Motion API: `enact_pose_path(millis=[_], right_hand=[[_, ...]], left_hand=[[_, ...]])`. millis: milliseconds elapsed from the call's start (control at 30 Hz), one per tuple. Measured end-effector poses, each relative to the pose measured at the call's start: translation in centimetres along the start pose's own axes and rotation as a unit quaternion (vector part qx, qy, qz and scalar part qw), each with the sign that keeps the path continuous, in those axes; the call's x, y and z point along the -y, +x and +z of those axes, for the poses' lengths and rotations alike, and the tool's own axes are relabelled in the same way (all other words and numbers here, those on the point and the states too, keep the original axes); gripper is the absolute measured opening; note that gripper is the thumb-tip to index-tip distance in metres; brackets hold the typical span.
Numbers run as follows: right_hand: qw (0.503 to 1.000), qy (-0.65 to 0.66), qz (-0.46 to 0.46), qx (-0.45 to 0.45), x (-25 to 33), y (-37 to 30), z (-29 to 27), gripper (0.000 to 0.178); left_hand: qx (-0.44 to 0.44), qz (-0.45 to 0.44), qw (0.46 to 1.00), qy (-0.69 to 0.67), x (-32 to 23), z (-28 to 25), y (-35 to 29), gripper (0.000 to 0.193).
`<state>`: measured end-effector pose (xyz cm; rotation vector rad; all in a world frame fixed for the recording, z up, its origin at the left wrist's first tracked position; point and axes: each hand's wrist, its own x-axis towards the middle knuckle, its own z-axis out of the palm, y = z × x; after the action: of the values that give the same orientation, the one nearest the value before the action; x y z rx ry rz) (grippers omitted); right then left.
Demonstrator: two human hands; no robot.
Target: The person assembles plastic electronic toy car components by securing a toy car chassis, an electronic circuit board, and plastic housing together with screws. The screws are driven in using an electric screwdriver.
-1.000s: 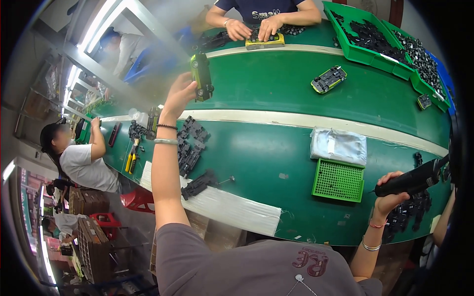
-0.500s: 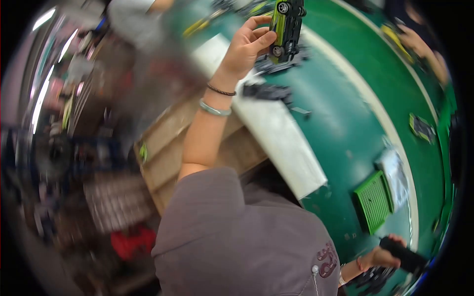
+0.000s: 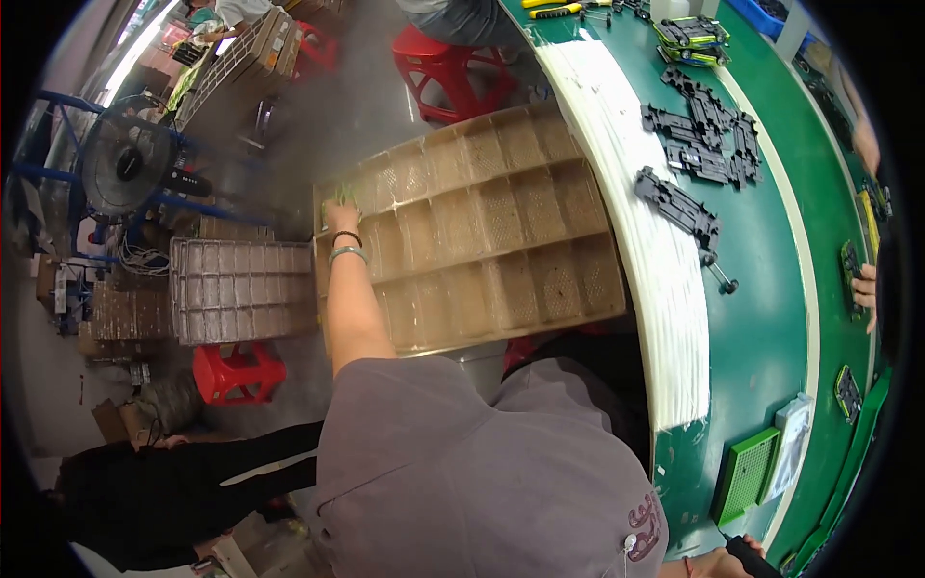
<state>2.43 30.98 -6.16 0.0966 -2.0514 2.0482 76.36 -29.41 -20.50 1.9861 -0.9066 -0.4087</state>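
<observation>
My left hand (image 3: 342, 216) reaches down into a corner compartment of a large brown plastic tray (image 3: 453, 339). Its fingers are closed around a bright green toy car (image 3: 349, 196), which is mostly hidden and blurred. At the lower right edge, my right hand (image 3: 721, 564) grips a black powered screwdriver (image 3: 750, 557), partly cut off by the picture's rim. A green perforated tray (image 3: 747, 477) lies on the workbench (image 3: 761, 318) just beyond that hand.
Several black toy car chassis (image 3: 699, 135) lie on the bench by a white foam strip (image 3: 665, 328). Stacked green-black cars (image 3: 692, 39) and yellow-handled pliers (image 3: 554, 12) are farther off. Left are a fan (image 3: 125, 159), red stools (image 3: 238, 374) and another person in black (image 3: 183, 491). A co-worker's hand (image 3: 864, 289) is at right.
My left hand has swung from above the bench down left into the brown tray with the toy car. My view has turned left. The right hand still holds the screwdriver.
</observation>
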Motion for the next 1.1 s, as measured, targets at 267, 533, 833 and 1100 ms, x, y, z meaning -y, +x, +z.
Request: enact_pose_path(millis=[267, 533, 833, 1100], right_hand=[[0.992, 0.012, -0.056, -0.111, 2.1, -1.2, -0.4, 0.082], [0.993, 0.064, -0.081, -0.061, 1.3, -2.8, -0.1, 0.085], [0.992, 0.089, -0.078, -0.043, 0.6, -3.2, -1.0, 0.086], [0.961, 0.021, -0.268, -0.06, 4.9, -3.9, 0.5, 0.064]], left_hand=[[0.118, 0.094, 0.966, 0.21, 1.0, 8.0, -0.6, 0.029], [0.088, 0.187, 0.939, 0.274, -1.1, 11.7, 1.0, 0.022], [0.239, 0.628, 0.731, -0.12, -39.6, 23.5, -24.1, 0.031], [0.254, 0.712, 0.652, 0.057, -48.1, 36.7, -30.6, 0.055]])
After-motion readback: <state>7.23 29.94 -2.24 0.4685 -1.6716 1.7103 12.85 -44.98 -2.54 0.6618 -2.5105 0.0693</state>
